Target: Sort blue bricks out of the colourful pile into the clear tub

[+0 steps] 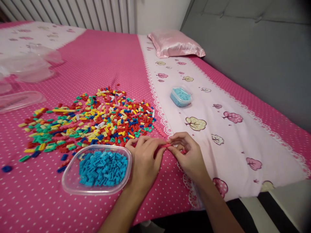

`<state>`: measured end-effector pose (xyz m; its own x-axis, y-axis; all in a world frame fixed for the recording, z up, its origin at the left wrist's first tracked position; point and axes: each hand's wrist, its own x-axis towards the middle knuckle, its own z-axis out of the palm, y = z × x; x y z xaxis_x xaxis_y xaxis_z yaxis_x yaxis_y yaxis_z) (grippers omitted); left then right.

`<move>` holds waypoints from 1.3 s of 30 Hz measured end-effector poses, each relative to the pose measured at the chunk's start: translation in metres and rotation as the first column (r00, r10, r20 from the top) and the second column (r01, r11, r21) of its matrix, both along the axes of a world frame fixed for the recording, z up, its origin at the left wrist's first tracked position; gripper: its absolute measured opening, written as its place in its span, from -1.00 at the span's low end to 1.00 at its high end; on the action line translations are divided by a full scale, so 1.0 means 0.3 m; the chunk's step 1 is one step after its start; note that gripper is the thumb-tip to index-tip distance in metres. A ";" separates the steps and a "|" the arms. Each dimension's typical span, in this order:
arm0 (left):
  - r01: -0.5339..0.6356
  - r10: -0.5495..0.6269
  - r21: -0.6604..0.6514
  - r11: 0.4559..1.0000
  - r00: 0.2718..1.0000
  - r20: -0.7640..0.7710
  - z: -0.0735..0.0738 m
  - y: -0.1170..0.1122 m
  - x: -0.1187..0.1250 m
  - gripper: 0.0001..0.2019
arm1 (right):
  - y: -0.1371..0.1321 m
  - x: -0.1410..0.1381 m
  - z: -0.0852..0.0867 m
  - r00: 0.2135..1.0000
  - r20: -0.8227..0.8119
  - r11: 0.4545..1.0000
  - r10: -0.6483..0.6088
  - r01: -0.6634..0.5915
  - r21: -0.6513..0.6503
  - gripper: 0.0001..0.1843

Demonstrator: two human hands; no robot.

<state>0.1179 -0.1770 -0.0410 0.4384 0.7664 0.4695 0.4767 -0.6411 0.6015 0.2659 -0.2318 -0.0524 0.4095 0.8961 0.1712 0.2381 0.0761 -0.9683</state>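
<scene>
My left hand [145, 158] and my right hand [189, 155] meet over the bed's near part, fingertips pinched together. Between them is a small pinkish-red toy brick piece [166, 145], mostly covered by the fingers. More pink bits show under the curled fingers of my right hand, though how they are held cannot be made out. Just beyond my hands lies a thin row of pink bricks [159, 129]. Left of my left hand stands a clear plastic tub [73, 186] with many blue bricks [103, 168] in it. A wide heap of mixed-colour bricks [97, 121] spreads behind that tub.
A smaller clear tub of light blue bricks [181, 96] sits on the white printed strip. Clear plastic bags or containers [26, 69] lie at the left. A pink satin pillow [176, 44] rests by the grey headboard [247, 51]. One dark blue piece [6, 169] lies far left.
</scene>
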 end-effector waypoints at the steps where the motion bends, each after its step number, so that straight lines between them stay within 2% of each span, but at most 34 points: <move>1: -0.007 0.007 0.004 1.000 1.000 0.001 -0.002 0.000 -0.001 -0.89 | 0.001 -0.001 -0.003 1.000 0.003 1.000 -0.005 0.005 -0.004 -0.78; 9: -0.049 0.049 -0.003 0.999 0.999 0.007 -0.001 0.000 -0.005 -0.91 | 0.008 -0.007 -0.016 0.997 0.063 0.997 -0.034 0.039 -0.069 -0.72; 14: -0.080 0.080 -0.014 0.997 0.997 -0.023 -0.002 0.002 -0.001 -0.92 | -0.011 0.003 -0.002 0.987 0.160 0.998 -0.008 0.019 -0.068 -0.78; 19: -0.101 0.100 -0.027 0.994 0.994 -0.037 -0.003 -0.001 0.002 -0.92 | -0.024 0.043 -0.012 0.989 0.088 0.993 0.119 -0.118 -0.018 -0.64; 22: -0.108 0.107 -0.021 0.994 0.993 -0.039 -0.003 -0.003 0.002 -0.94 | -0.018 0.048 -0.014 0.985 0.004 0.985 0.173 -0.173 0.002 -0.79; 24: -0.107 0.106 -0.015 0.994 0.994 -0.040 -0.005 -0.001 0.002 -0.86 | -0.013 0.041 -0.010 0.977 -0.082 0.980 0.196 -0.197 0.000 -0.89; 27: -0.076 0.076 -0.005 0.997 0.997 -0.035 -0.010 0.001 0.001 -0.85 | -0.012 0.029 -0.001 0.979 -0.154 0.989 0.137 -0.143 -0.028 -0.87; 30: -0.028 0.027 -0.007 1.000 0.999 -0.031 -0.014 0.001 0.000 -0.90 | -0.012 0.025 0.007 0.987 -0.153 0.996 0.054 -0.065 -0.068 -0.84; 36: -0.022 0.021 -0.024 0.999 0.999 -0.029 -0.012 -0.003 0.002 -0.92 | -0.003 0.033 0.018 0.980 -0.193 0.990 0.049 -0.074 -0.123 -0.73; 39: -0.011 0.011 -0.036 0.999 1.000 -0.023 -0.009 -0.002 0.003 -0.93 | -0.003 0.030 0.018 0.984 -0.177 0.993 0.023 -0.043 -0.111 -0.76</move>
<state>0.1188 -0.1778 -0.0439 0.4400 0.7876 0.4314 0.4974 -0.6137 0.6131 0.2750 -0.2327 -0.0468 0.3937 0.9192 -0.0046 0.0635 -0.0322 -0.9975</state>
